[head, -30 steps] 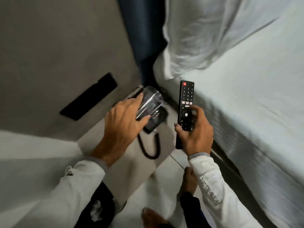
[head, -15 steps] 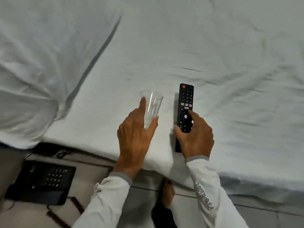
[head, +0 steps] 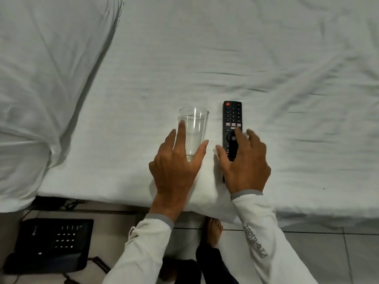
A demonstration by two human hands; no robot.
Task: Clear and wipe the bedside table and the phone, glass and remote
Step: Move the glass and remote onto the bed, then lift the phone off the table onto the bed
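- The glass [head: 193,130] stands upright on the bed sheet [head: 266,58]; the left hand [head: 176,162] is spread loosely around its lower half, grip uncertain.
- The remote [head: 232,128] lies flat just right of it; the right hand [head: 246,160] is wide, fingers lifted.
- On the soft sheet the smooth, breakable glass likely tips easily; grasp it low, around the body.
- The phone [head: 51,244] sits near left.

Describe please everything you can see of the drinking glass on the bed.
The glass is a clear, plain tumbler, slightly wider at the rim than at the base, and looks empty. It stands upright on the white bed sheet, near the edge of the bed, just left of the black remote and apart from it. The left hand is spread open around its lower part; whether the fingers touch the wall cannot be told.
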